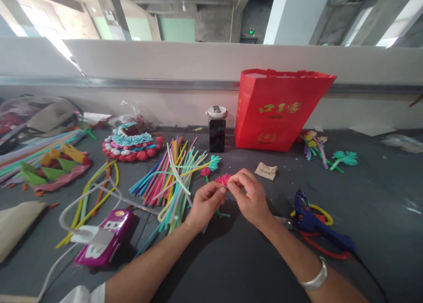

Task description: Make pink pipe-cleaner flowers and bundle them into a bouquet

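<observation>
Head view: the fingers of the left hand [203,206] and right hand [251,199] pinch a pink pipe-cleaner flower [224,179] above the counter [244,267]. Its petals look formed; straight pipe cleaners [161,179] lie loose at its 9 o'clock, a shaped teal flower [347,158] at 3 o'clock.

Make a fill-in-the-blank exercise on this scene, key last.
Beyond the left hand and right hand, pinching a fuzzy pink piece, stands a black ____. The silver bracelet is on the ____ arm. The large upright bag is ____.

Missing words: phone; right; red.
</observation>
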`<control>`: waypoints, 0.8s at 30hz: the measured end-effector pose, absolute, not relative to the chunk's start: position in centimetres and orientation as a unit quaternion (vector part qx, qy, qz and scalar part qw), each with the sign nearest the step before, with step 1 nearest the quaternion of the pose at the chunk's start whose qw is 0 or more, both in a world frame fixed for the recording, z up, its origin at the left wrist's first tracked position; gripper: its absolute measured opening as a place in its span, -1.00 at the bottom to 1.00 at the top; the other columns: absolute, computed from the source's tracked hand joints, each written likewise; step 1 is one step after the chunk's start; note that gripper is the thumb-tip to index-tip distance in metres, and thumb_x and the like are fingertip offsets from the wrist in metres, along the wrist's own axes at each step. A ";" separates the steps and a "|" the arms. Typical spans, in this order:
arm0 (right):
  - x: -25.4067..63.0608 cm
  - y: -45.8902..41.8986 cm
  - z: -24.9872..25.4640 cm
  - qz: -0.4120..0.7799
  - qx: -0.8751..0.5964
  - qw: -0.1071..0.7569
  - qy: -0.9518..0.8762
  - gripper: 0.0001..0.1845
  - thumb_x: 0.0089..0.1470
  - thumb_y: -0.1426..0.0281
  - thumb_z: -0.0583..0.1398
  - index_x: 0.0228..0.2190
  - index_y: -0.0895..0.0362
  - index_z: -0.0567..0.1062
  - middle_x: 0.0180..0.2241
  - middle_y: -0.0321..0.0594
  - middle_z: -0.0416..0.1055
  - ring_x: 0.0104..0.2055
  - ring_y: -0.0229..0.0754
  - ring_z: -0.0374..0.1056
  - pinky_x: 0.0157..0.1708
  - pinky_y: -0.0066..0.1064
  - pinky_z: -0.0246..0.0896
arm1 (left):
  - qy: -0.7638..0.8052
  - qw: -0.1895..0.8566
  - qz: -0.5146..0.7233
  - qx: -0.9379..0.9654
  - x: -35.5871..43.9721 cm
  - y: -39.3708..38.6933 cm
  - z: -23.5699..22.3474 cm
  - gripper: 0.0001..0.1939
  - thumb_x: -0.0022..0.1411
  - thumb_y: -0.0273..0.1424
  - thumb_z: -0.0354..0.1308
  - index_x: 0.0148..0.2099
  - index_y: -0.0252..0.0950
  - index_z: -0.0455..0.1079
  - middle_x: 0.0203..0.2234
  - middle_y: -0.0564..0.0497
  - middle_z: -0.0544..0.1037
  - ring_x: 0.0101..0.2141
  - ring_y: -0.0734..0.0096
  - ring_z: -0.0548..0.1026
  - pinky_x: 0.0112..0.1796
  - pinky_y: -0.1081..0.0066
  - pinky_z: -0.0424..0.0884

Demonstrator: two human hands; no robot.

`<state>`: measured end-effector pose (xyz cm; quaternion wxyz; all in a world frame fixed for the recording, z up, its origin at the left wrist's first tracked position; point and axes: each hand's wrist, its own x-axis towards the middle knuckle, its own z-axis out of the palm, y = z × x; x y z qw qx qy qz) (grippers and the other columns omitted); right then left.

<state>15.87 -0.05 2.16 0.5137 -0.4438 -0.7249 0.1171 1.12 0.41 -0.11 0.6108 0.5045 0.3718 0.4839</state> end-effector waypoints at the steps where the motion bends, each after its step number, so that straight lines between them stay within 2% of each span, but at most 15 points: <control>1: 15.8 -0.1 2.1 0.122 -0.442 0.521 -0.720 -0.85 0.18 0.46 0.14 -0.44 0.09 0.43 -0.43 -0.26 0.35 -0.35 -0.17 0.30 -0.33 -0.34 0.24 | 0.369 0.615 0.486 0.500 1.1 0.5 -0.2 -0.69 0.15 -0.16 0.26 -0.37 -0.32 0.37 -0.66 0.16 0.32 -0.69 0.67 0.15 -0.65 0.56 0.01; 8: 15.5 -0.1 1.7 0.142 -0.428 0.554 -0.700 -0.87 0.21 0.47 0.13 -0.31 0.08 0.49 -0.34 -0.23 0.41 -0.28 -0.19 0.36 -0.26 -0.35 0.29 | 0.346 0.641 0.495 0.473 0.9 0.8 -0.6 -0.72 0.22 -0.17 0.20 -0.31 -0.29 0.31 -0.64 0.17 0.32 -0.69 0.65 0.16 -0.67 0.56 0.00; 17: 15.4 0.0 1.8 0.108 -0.442 0.543 -0.706 -0.88 0.19 0.49 0.13 -0.41 0.11 0.41 -0.41 -0.26 0.34 -0.35 -0.21 0.29 -0.33 -0.39 0.24 | 0.373 0.602 0.492 0.506 1.1 0.6 -0.3 -0.67 0.16 -0.14 0.24 -0.39 -0.31 0.33 -0.65 0.17 0.31 -0.67 0.67 0.15 -0.63 0.56 0.03; 24: 15.6 0.2 1.5 0.107 -0.449 0.532 -0.710 -0.87 0.18 0.48 0.14 -0.42 0.10 0.40 -0.42 -0.26 0.34 -0.36 -0.21 0.30 -0.34 -0.39 0.25 | 0.387 0.590 0.480 0.522 1.2 0.6 -0.5 -0.69 0.20 -0.14 0.20 -0.34 -0.31 0.33 -0.62 0.17 0.32 -0.67 0.68 0.17 -0.63 0.59 0.07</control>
